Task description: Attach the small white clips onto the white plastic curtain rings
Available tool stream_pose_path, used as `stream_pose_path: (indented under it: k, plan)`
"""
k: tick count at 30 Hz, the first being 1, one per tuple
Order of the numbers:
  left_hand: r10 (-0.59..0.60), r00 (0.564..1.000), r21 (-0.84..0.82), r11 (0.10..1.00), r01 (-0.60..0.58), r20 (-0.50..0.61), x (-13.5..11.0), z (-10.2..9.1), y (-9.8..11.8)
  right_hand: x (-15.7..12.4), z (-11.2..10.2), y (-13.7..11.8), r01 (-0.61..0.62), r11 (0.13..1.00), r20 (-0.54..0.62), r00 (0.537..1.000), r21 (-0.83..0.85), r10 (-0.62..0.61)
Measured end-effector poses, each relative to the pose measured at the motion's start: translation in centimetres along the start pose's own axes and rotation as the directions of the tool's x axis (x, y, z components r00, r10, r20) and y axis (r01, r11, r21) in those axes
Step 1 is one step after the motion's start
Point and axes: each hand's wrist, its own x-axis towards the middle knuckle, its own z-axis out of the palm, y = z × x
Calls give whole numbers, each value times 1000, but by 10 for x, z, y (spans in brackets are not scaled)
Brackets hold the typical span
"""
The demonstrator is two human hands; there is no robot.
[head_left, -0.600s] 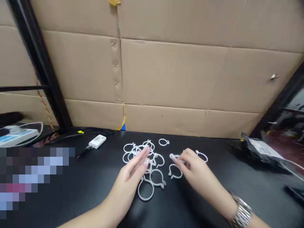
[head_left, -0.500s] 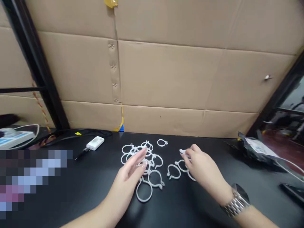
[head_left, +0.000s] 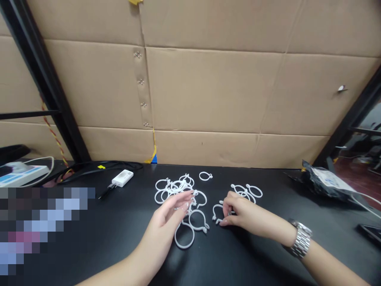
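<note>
Several white plastic curtain rings (head_left: 184, 248) with small eyelets lie in an overlapping pile on the black table (head_left: 125, 234). My left hand (head_left: 166, 218) is over the right side of that pile, its thumb and fingers apart with no ring visibly gripped. Right of the pile, my right hand (head_left: 239, 210) has its fingers curled and its thumb tip down at another white curtain ring (head_left: 213, 211), which it partly covers. Behind my right hand lies a small group of rings (head_left: 255, 186). One single ring (head_left: 205, 178) lies apart at the back.
A cardboard panel (head_left: 208, 91) stands along the table's back edge. At left are a white plug adapter (head_left: 123, 178) and a power strip (head_left: 26, 174). A black plastic package (head_left: 324, 178) lies at right, with a dark flat device (head_left: 370, 234) nearer the edge.
My right hand has moved nearer and to the left, from the rings at the back right down to a closer ring. My left hand stays over the pile, its fingers slightly closer together.
</note>
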Motion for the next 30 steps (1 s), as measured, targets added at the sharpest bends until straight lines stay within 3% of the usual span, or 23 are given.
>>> stream_pose_path:
  k: [7,9,11,13,15,17,19,26,30]
  plan:
    - [44,999,12,999,-44,20,4,0,-3,0,3,-10,69,997,-25,997,39,-68]
    - [49,998,28,998,-50,30,5,0,-4,-1,0,-17,77,988,-66,995,136,-69]
    - [69,997,96,993,-73,40,4,0,-6,-2,-3,-24,77,939,-70,996,335,-56]
    - [129,988,257,955,-147,86,0,1,-10,-3,-5,-32,68,806,-52,998,588,-47]
    - [184,962,443,859,-256,200,-5,3,-14,-5,-1,-41,63,615,-46,998,786,-43]
    - [150,938,526,795,-303,314,-11,5,-18,-8,8,-50,56,456,-45,998,888,-35]
    - [89,929,558,777,-290,359,-16,8,-21,-10,19,-57,48,369,-36,999,928,-38]
    - [209,916,625,677,-389,343,-18,9,-16,-11,47,-66,24,292,-2,997,956,-75]
    - [273,901,670,603,-433,337,-17,8,-13,-12,47,-67,77,384,-46,995,920,-90]
